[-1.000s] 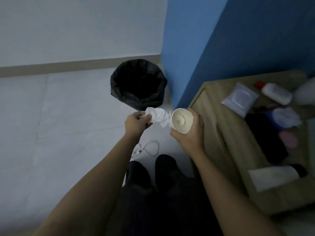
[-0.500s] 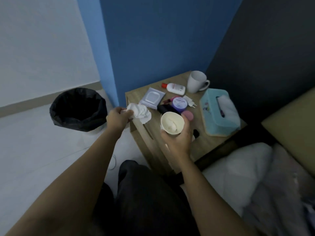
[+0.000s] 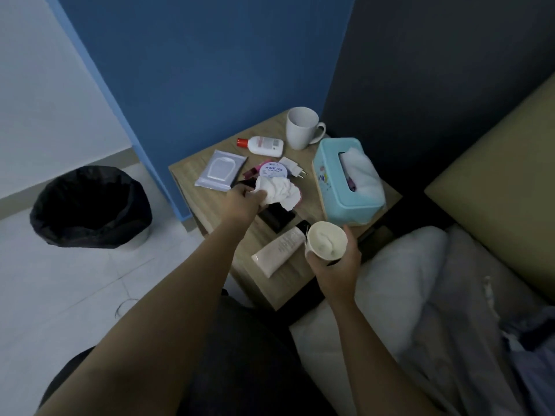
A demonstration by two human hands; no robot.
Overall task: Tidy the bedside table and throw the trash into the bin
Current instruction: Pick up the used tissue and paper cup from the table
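Compared with half a second ago, the left hand (image 3: pixel 241 202) is now reaching further over the table (image 3: pixel 210 211), carrying the tissue (image 3: pixel 277 190) from the table's left edge to above the middle, and the bin (image 3: pixel 90 205) is sitting lower at the left of the frame. This hand is pinching the crumpled white tissue tightly. The right hand (image 3: pixel 336 265) is wrapping around a paper cup (image 3: pixel 326 243) at the lower right of the table; something pale is lying inside the cup, perhaps another tissue, but the dim light is not letting me be sure.

I am judging that the task is at an early stage. Both pieces of trash are in the hands and not yet in the bin, which is standing open on the floor, well apart from them. On the table a mug (image 3: pixel 301 127), a bottle (image 3: pixel 264 145), a wipes pack (image 3: pixel 220 171), a jar (image 3: pixel 273 171), a plug (image 3: pixel 292 166), a tube (image 3: pixel 280 247) and a tissue box (image 3: pixel 348 181) are lying scattered, waiting for order.

The tissue is looking soft, wrinkled and very light.
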